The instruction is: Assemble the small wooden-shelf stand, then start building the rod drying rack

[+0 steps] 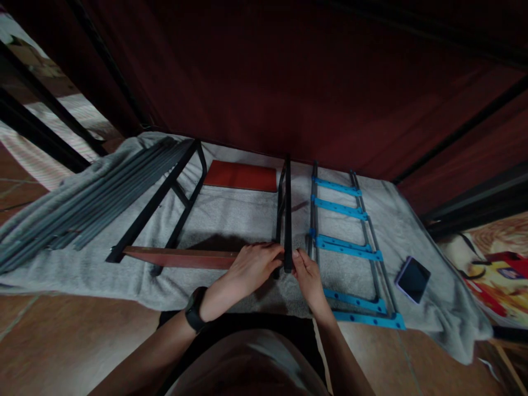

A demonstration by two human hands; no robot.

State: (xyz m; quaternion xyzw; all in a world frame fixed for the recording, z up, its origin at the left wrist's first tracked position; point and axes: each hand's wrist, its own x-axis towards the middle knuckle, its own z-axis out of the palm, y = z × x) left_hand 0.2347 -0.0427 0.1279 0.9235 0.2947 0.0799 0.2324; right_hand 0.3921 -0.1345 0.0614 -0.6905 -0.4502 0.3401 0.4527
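Note:
A red-brown board stands on edge between two black metal side frames, the left one and the right one. My left hand curls over the board's right end, its fingertips reaching the right frame. On the outer side of that same frame, my right hand is closed, thumb and fingers pressed at its near end. Whether a small part sits between those fingers is hidden. An orange-red board lies flat farther back, between the frames.
Several grey metal tubes lie at the left on a grey blanket. To the right are racks of dark tubes with blue crosspieces and a phone. A dark red curtain hangs behind, with dark bars at both sides.

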